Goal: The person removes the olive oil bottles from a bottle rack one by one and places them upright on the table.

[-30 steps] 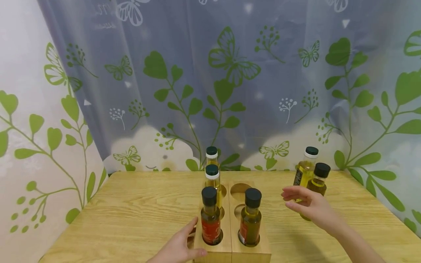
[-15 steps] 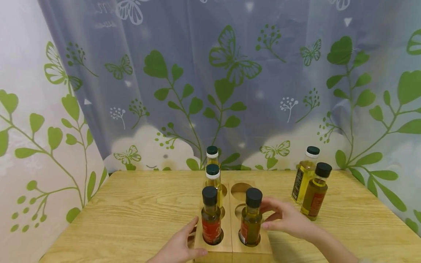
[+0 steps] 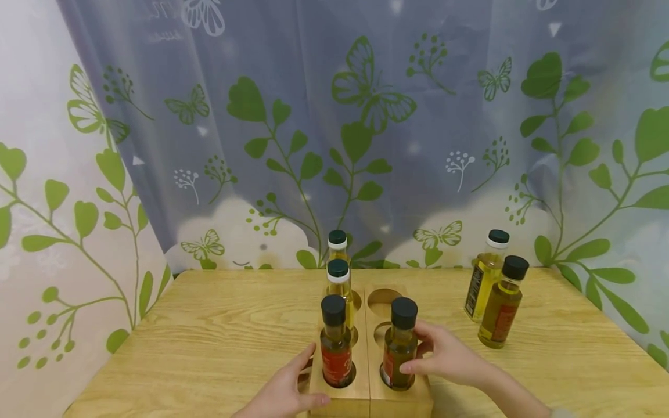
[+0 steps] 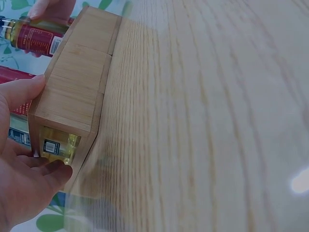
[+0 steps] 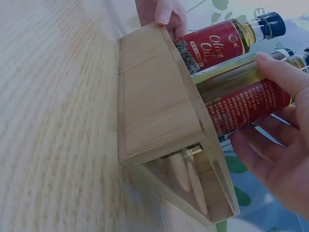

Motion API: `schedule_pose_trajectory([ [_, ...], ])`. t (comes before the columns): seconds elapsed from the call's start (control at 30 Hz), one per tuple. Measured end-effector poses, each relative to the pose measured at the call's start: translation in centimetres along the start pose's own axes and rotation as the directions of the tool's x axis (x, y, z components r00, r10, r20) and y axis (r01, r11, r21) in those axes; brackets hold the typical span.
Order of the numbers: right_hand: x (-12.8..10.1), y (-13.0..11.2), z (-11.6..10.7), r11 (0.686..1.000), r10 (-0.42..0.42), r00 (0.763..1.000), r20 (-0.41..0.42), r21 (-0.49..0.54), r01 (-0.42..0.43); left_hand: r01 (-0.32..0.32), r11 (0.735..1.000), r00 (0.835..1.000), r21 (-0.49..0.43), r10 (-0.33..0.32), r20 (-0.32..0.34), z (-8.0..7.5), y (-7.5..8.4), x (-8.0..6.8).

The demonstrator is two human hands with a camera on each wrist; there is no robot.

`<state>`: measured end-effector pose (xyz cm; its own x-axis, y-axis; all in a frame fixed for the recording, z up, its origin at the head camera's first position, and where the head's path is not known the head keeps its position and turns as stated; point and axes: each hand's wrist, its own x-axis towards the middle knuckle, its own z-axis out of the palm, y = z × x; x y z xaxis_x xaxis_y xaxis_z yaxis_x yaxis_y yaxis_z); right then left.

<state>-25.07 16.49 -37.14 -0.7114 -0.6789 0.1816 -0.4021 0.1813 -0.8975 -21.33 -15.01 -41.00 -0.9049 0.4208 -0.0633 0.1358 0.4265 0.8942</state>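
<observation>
A wooden bottle rack (image 3: pixel 367 400) with two rows of holes stands at the table's near edge. Its left row holds three oil bottles, the front one red-labelled (image 3: pixel 334 348). In the right row only the front hole holds a bottle (image 3: pixel 397 354), and the two holes behind it (image 3: pixel 383 301) are empty. My right hand (image 3: pixel 444 357) wraps round this front right bottle (image 5: pixel 246 104), thumb on its near side and fingers behind. My left hand (image 3: pixel 284 390) grips the rack's front left corner (image 4: pixel 77 82), thumb on the front face.
Two more oil bottles stand loose on the table at the right, a pale one (image 3: pixel 485 278) and a darker one (image 3: pixel 503 305). A curtain with a leaf print hangs right behind the table. Bare wooden tabletop (image 3: pixel 219 331) lies left of the rack.
My right hand has moved left from beside the two loose bottles to the front right bottle in the rack and closed round it. The left hand has stayed on the rack.
</observation>
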Motion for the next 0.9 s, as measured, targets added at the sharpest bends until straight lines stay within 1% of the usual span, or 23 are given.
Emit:
schedule_pose_trajectory([
  [0.07, -0.1, -0.1, 0.0, 1.0, 0.003, 1.0, -0.024, -0.025, -0.004, 0.0, 1.0, 1.0, -0.001, 0.0, 0.0, 0.0, 0.0, 0.0],
  [0.17, -0.1, 0.0, 0.0, 0.998, -0.014, 0.998, -0.062, -0.067, 0.01, -0.003, 1.0, 1.0, 0.0, 0.003, 0.0, 0.0, 0.1, -0.1],
  [0.33, -0.2, 0.0, 0.1, 0.993, -0.024, 0.993, -0.119, -0.115, 0.011, -0.004, 1.0, 1.0, 0.025, 0.004, -0.006, 0.0, 0.1, -0.1],
  [0.47, -0.4, -0.3, -0.2, 0.994, -0.005, 0.989, -0.146, -0.108, -0.011, 0.015, 0.999, 1.0, 0.037, -0.015, -0.01, 0.0, 0.1, -0.1],
  [0.57, -0.6, -0.6, -0.7, 0.996, 0.026, 0.986, -0.163, -0.075, -0.039, 0.027, 0.999, 1.0, 0.039, -0.027, -0.012, 0.1, 0.1, 0.1],
  [0.67, -0.7, -1.0, -1.3, 0.994, 0.076, 0.977, -0.201, -0.068, -0.091, 0.034, 0.998, 0.999, 0.045, -0.033, -0.013, 0.1, 0.1, 0.2],
  [0.73, -0.8, -1.2, -1.7, 0.992, 0.087, 0.971, -0.224, -0.066, -0.104, 0.03, 0.998, 0.999, 0.048, -0.03, -0.014, 0.1, 0.0, 0.1],
  [0.8, -1.0, -1.4, -2.0, 0.992, 0.088, 0.965, -0.245, -0.065, -0.107, 0.025, 0.998, 1.0, 0.052, -0.025, -0.015, 0.0, 0.0, 0.1],
  [0.9, -1.2, -1.6, -2.4, 0.995, 0.073, 0.961, -0.266, -0.043, -0.087, 0.02, 0.999, 1.0, 0.051, -0.019, -0.014, 0.0, 0.0, 0.0],
])
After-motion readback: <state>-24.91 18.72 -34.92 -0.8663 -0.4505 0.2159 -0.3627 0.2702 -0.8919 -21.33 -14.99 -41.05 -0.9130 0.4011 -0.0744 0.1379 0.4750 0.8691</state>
